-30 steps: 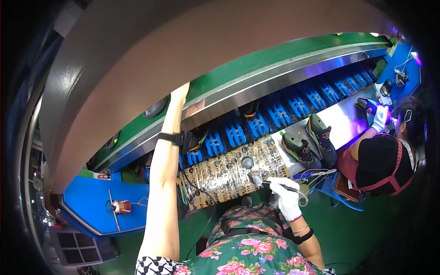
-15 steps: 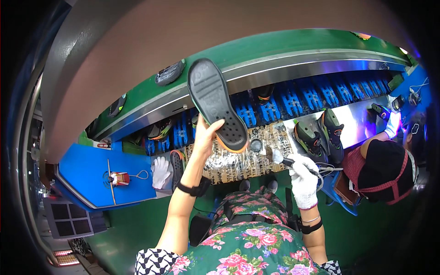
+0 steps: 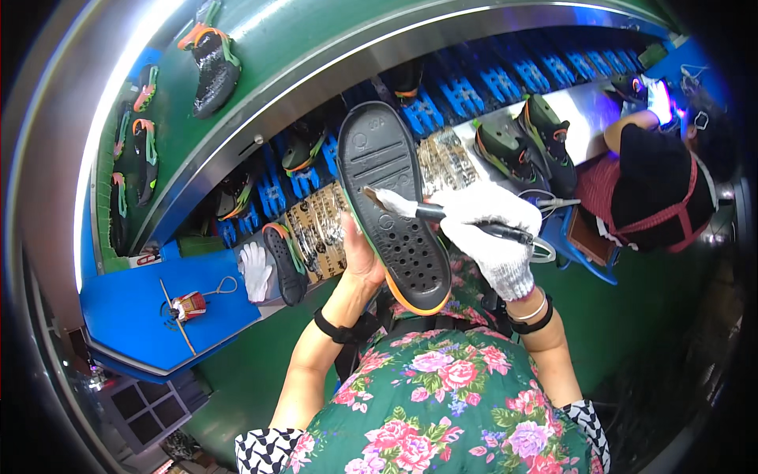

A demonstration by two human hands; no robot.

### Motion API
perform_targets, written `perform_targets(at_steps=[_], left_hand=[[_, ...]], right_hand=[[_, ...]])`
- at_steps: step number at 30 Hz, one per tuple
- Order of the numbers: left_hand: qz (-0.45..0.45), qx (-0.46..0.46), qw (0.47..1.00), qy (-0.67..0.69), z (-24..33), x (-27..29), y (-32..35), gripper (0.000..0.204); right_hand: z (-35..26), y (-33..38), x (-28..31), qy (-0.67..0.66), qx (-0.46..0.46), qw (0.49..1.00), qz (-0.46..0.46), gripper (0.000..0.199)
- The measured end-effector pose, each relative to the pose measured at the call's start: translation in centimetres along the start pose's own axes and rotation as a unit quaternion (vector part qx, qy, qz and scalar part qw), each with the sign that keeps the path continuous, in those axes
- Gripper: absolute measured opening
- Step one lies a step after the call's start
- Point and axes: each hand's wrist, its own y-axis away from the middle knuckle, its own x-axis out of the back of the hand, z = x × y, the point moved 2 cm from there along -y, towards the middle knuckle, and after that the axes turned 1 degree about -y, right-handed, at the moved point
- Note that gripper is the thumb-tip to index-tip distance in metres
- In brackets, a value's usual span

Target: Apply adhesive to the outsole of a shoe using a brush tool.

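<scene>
Left hand: bare, black band at the wrist, closed around the edge of a dark grey rubber shoe sole with an orange rim. The sole is held up in front of the person's chest, tread side toward the camera, toe end pointing away and up, above the littered work surface.

Right hand: in a white knitted glove, closed around a thin black-handled brush. The pale brush tip rests on the tread near the sole's middle.

Work surface: covered with printed brown-and-cream paper, just beyond the held sole.

Second dark sole with a green and orange rim: lying on the bench left of the left hand, just beside a loose white glove.

Blue tray table: at far left, bearing a small red-and-white object with a looped cord; its kind cannot be made out.

Blue plastic racks: in a row behind the bench, holding dark shoes with green trim.

Green conveyor belt: curving above, carrying a black shoe with orange and green accents.

Co-worker in a black top and red apron: at right, one arm reaching toward the lit bench.
</scene>
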Motion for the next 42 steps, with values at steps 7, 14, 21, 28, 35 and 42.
perform_targets(at_steps=[7, 14, 21, 28, 35, 42], left_hand=[[0.006, -0.005, 0.996, 0.094, -1.7, -0.8, -0.7, 0.092], [-0.05, -0.034, 0.995, 0.075, -2.4, -0.7, 0.0, 0.1], [0.157, -0.005, 0.953, -0.26, -3.2, 0.4, 0.1, 0.111], [0.157, -0.133, 0.961, -0.185, -3.6, 3.8, -0.4, 0.09], [0.103, -0.041, 0.953, -0.281, -2.3, 4.5, 0.6, 0.102], [0.038, 0.022, 0.972, -0.231, -2.0, 5.9, 0.2, 0.107]], right_hand=[[-0.2, -0.7, -0.8, 0.151, 0.135, 0.979, -0.023, 0.017], [0.6, -1.6, -2.2, 0.251, 0.241, 0.937, -0.009, 0.035], [1.5, 0.6, -3.8, 0.23, 0.136, 0.961, -0.073, 0.041], [2.1, 0.7, -3.2, 0.199, 0.184, 0.96, -0.068, 0.04], [0.9, 0.4, -5.2, 0.174, 0.191, 0.96, -0.108, 0.037], [1.5, 0.9, -5.6, 0.21, 0.187, 0.954, -0.105, 0.033]])
